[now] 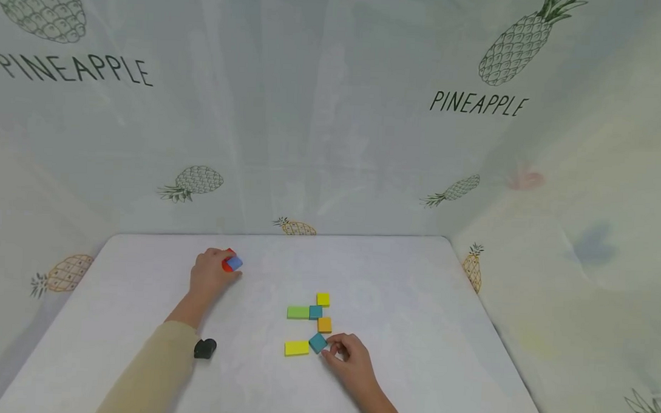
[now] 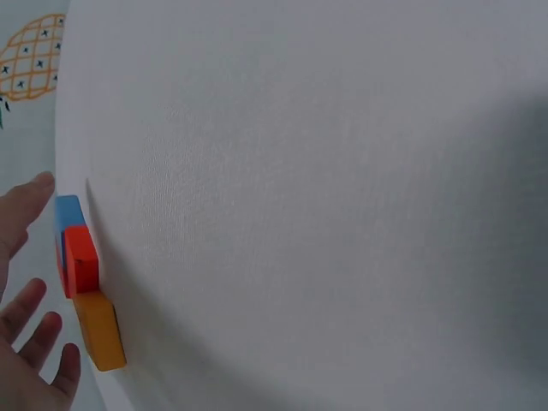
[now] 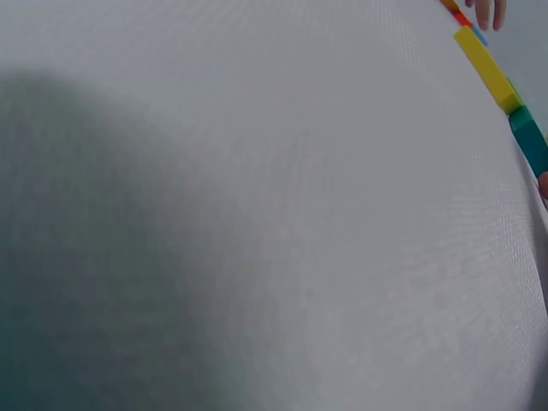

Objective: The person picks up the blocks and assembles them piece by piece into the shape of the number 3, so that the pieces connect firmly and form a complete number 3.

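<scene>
At the table's far left, my left hand (image 1: 210, 275) is spread around a small group of blocks. A blue block (image 1: 234, 263) and red blocks (image 1: 227, 267) show past its fingers in the head view. An orange block (image 2: 100, 332) lies beside the red in the left wrist view, where thumb and fingers stand apart. Nearer the front, my right hand (image 1: 352, 362) pinches the right corner of a turned teal block (image 1: 318, 343) between thumb and forefinger. That block's left corner meets a yellow rectangular block (image 1: 296, 349).
Behind the turned block are an orange square block (image 1: 324, 325), another teal block (image 1: 316, 312), a green rectangular block (image 1: 298, 313) and a yellow square block (image 1: 323, 299). A black object (image 1: 205, 348) is beside the left sleeve. A pineapple-print curtain (image 1: 333, 140) stands behind the white table (image 1: 415, 294).
</scene>
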A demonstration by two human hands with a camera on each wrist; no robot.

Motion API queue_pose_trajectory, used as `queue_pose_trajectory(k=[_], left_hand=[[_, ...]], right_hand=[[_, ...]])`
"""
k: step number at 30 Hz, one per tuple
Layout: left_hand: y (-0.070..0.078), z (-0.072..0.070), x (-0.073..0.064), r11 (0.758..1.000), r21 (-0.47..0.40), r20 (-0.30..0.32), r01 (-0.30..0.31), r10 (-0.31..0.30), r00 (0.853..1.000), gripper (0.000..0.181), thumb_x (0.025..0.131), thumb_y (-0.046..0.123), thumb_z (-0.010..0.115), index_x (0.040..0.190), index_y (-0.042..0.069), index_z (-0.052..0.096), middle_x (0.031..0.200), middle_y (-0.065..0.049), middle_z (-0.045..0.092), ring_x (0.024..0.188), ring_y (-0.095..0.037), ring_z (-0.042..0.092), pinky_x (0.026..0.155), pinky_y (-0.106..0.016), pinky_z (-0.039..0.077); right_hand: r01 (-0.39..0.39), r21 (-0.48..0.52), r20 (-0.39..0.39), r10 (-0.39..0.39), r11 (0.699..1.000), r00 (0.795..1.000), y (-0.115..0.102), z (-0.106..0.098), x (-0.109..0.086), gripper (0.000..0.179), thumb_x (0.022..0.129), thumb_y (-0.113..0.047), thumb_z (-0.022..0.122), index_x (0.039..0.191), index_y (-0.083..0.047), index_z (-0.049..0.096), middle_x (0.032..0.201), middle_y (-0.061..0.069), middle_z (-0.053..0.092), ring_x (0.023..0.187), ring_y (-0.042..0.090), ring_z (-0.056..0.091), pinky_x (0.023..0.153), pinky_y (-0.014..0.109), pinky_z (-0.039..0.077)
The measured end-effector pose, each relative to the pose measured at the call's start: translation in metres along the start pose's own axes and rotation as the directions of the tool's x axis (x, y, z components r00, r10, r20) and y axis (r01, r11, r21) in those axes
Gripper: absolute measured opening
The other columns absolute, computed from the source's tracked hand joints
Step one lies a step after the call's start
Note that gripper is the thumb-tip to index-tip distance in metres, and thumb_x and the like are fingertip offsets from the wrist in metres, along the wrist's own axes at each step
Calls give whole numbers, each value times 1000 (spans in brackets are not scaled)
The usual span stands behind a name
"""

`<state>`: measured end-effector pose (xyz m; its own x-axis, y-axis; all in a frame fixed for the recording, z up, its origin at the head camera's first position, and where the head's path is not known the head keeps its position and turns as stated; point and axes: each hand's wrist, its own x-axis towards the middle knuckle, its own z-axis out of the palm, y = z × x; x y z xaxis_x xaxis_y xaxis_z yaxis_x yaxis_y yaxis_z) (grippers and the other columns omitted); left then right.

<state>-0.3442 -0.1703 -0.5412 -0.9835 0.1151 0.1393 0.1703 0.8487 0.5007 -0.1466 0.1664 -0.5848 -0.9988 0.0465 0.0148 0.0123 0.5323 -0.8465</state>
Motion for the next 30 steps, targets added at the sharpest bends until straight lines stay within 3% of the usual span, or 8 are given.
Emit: queue_pose_trajectory(k=[7, 13, 17, 23, 30], left_hand=[[-12, 3, 16, 1000, -2, 86, 20, -20, 996, 53, 82, 30, 76, 130, 11, 59, 132, -27, 44, 113, -48, 42, 83, -61, 45], [-14, 3, 24, 999, 24, 159, -32, 28, 987, 57, 82, 27, 77, 132, 8, 58, 132, -27, 44, 113, -49, 43, 85, -61, 44], [-13, 4, 27, 996, 45, 177, -76, 67, 982, 54, 81, 26, 77, 129, 6, 60, 128, -28, 46, 110, -49, 44, 84, -61, 44], [-10, 5, 33, 995, -1, 197, -97, 95, 976, 44, 80, 19, 78, 119, 1, 64, 122, -29, 49, 110, -48, 46, 91, -59, 42], [-12, 9, 37, 997, -22, 189, -75, 78, 979, 43, 79, 19, 80, 114, -2, 66, 120, -30, 52, 108, -45, 50, 94, -55, 43]], right_hand=[[28, -12, -12, -28, 1000, 1000, 0, -2, -1, 15, 83, -26, 78, 95, -21, 69, 77, -11, 56, 76, 9, 50, 67, 23, 45], [26, -18, -8, -26, 1000, 1000, -1, -1, -1, 14, 83, -25, 77, 94, -21, 69, 77, -12, 56, 76, 8, 50, 67, 22, 45], [47, -18, -10, -47, 999, 999, -1, -1, 0, 14, 83, -24, 78, 94, -20, 69, 77, -12, 56, 76, 8, 50, 67, 23, 45], [81, -23, -17, -81, 996, 997, 2, -2, 0, 14, 83, -22, 78, 95, -20, 69, 76, -14, 56, 75, 7, 50, 68, 22, 46], [129, -18, -46, -130, 991, 990, 7, 2, 1, 14, 82, -19, 78, 93, -19, 70, 76, -14, 57, 75, 6, 51, 68, 22, 47]])
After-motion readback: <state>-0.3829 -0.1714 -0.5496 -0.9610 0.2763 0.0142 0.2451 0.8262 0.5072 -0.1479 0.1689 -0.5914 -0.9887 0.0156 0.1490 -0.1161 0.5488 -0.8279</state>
